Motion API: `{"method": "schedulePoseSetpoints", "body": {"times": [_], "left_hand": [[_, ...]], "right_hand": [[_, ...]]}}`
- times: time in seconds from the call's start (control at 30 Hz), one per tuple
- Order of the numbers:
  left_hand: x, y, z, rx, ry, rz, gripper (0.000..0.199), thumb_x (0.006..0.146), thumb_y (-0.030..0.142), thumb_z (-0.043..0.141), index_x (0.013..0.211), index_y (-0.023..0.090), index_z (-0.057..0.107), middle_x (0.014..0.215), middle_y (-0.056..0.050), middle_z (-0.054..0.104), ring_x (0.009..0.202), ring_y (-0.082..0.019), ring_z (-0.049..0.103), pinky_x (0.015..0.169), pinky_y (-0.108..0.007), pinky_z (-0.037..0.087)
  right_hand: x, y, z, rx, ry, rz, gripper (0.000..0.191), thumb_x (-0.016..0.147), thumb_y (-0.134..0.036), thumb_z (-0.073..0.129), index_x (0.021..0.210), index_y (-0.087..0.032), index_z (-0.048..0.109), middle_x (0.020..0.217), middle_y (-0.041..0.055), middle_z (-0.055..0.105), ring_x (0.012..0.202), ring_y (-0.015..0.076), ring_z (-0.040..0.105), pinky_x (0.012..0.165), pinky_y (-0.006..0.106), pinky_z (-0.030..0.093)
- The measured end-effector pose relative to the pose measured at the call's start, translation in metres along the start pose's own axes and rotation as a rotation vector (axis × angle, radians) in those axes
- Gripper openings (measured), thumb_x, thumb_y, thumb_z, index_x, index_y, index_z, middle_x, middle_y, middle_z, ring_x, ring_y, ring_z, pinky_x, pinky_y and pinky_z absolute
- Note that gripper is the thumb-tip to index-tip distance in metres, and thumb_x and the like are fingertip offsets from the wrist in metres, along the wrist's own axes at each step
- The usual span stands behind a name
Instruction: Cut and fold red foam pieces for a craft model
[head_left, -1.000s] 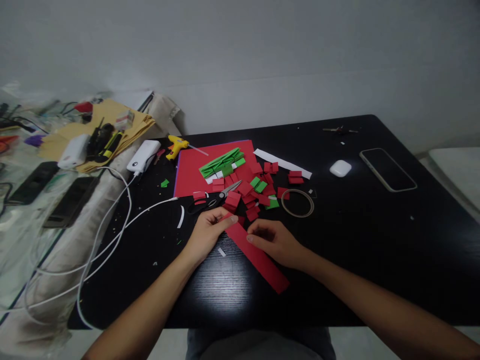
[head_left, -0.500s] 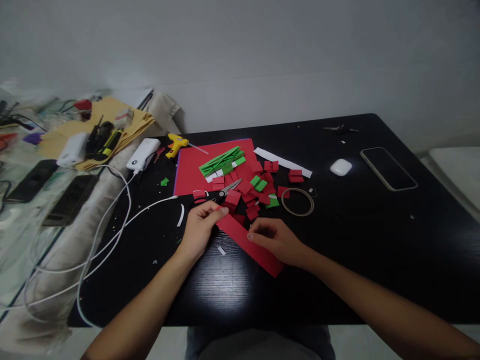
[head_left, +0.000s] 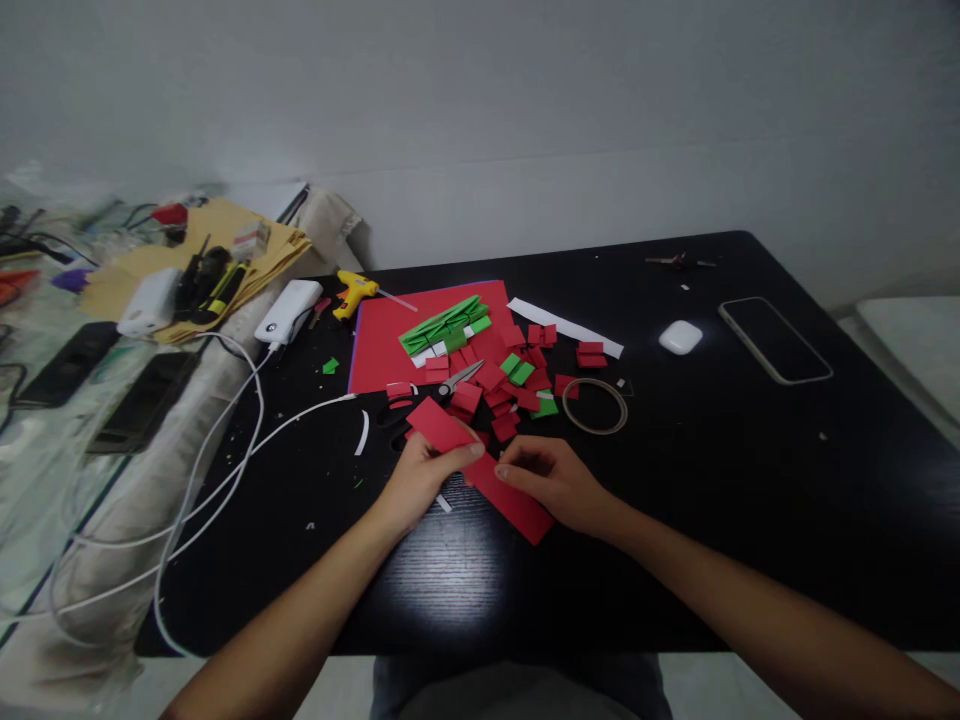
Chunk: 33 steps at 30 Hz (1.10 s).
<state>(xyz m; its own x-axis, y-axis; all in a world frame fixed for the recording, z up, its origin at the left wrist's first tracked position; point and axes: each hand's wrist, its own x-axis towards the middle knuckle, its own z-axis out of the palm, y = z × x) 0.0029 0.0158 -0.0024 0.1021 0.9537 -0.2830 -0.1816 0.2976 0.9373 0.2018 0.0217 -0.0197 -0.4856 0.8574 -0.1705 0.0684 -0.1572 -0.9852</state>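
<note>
A long red paper strip slants between my two hands above the black table. My left hand pinches it near its middle, thumb on top, with the upper end sticking out beyond. Closer to the lower end, my right hand grips the strip's edge between thumb and curled fingers. Just past my hands lie several folded red paper pieces and a few green ones. Scissors rest among them, their dark handles partly behind the strip.
Behind the pieces are red sheets with green folded strips. A yellow glue gun, a white power bank and cables sit left. A tape roll, a white case and a phone lie right.
My left hand has slid down along the strip towards my right hand, so the strip's upper end now shows beyond it. My right hand has hardly moved.
</note>
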Motion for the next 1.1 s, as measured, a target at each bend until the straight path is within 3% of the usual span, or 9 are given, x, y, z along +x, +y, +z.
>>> {"method": "schedulePoseSetpoints", "body": {"times": [0.17,0.27,0.53,0.63,0.73,0.87,1.1], "left_hand": [[-0.003,-0.003,0.004,0.171,-0.066,0.028,0.022,0.074,0.033,0.084,0.071,0.014,0.074,0.068,-0.002,0.068,0.064,-0.015,0.062,0.062,-0.026,0.048],[-0.002,-0.004,0.0,0.173,-0.035,0.041,0.021,0.074,0.032,0.084,0.074,0.014,0.075,0.07,-0.003,0.07,0.065,-0.016,0.063,0.063,-0.026,0.05],[0.015,0.01,-0.023,-0.162,0.39,0.121,0.022,0.064,0.025,0.086,0.068,0.014,0.068,0.063,0.002,0.066,0.056,-0.011,0.06,0.057,-0.023,0.049],[0.018,0.017,-0.026,-0.188,0.443,0.166,0.023,0.065,0.024,0.084,0.065,0.014,0.063,0.058,0.004,0.06,0.05,-0.009,0.055,0.051,-0.021,0.045],[0.017,0.017,-0.025,-0.183,0.406,0.158,0.021,0.066,0.023,0.083,0.065,0.014,0.064,0.058,0.003,0.06,0.049,-0.009,0.054,0.05,-0.021,0.043],[0.013,0.009,-0.02,-0.149,0.258,0.083,0.021,0.068,0.025,0.085,0.066,0.014,0.067,0.057,0.002,0.062,0.049,-0.01,0.054,0.05,-0.022,0.044],[0.004,-0.002,-0.011,0.021,0.114,0.036,0.022,0.071,0.032,0.086,0.072,0.014,0.073,0.069,-0.002,0.072,0.062,-0.015,0.063,0.063,-0.026,0.05]], "right_hand": [[0.0,-0.002,0.0,0.0,-0.01,-0.008,0.021,0.086,-0.037,0.07,0.078,-0.017,0.071,0.071,-0.0003,0.063,0.067,0.0142,0.053,0.064,0.028,0.04],[0.0,-0.002,-0.001,0.006,-0.015,0.002,0.022,0.086,-0.038,0.071,0.078,-0.017,0.071,0.07,-0.0007,0.062,0.066,0.0134,0.052,0.063,0.027,0.039],[0.001,-0.001,0.0,0.179,-0.041,0.06,0.019,0.082,-0.033,0.072,0.074,-0.016,0.067,0.066,-0.0003,0.064,0.058,0.012,0.057,0.059,0.026,0.045],[0.001,-0.001,0.0,0.194,-0.034,0.062,0.016,0.08,-0.03,0.072,0.073,-0.016,0.067,0.066,-0.0003,0.065,0.057,0.0115,0.057,0.059,0.026,0.047],[0.001,-0.001,0.0,0.211,-0.013,0.054,0.018,0.082,-0.032,0.071,0.074,-0.017,0.064,0.066,-0.001,0.063,0.056,0.0117,0.057,0.057,0.026,0.047],[0.003,0.0,-0.002,0.233,0.01,0.012,0.022,0.085,-0.037,0.07,0.078,-0.019,0.06,0.067,-0.0022,0.059,0.055,0.0122,0.056,0.057,0.027,0.046],[0.002,-0.003,-0.001,0.118,0.024,-0.032,0.026,0.085,-0.042,0.073,0.085,-0.019,0.062,0.08,-0.0004,0.059,0.072,0.0141,0.052,0.068,0.027,0.043]]}}
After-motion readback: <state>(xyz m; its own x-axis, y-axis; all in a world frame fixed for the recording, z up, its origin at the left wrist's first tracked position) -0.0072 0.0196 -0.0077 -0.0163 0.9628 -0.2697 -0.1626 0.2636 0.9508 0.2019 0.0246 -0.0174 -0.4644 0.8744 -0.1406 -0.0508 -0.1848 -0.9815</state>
